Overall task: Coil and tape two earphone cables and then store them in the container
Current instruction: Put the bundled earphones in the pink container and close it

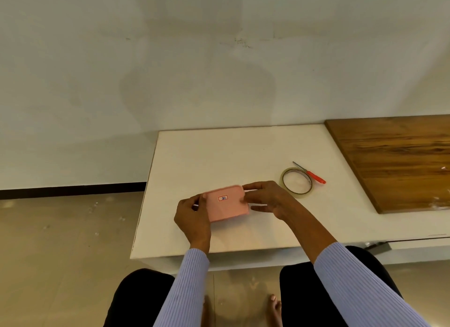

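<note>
Container, a small pink zip pouch, held shut between both hands just above the white table, centre of the frame.

Left hand grips the pouch's left edge with curled fingers; right hand pinches its upper right corner, remaining fingers extended. Right of the hands, a clear tape roll lies flat on the table, a red-handled screwdriver touching its far rim. A wooden board fills the right side.
</note>
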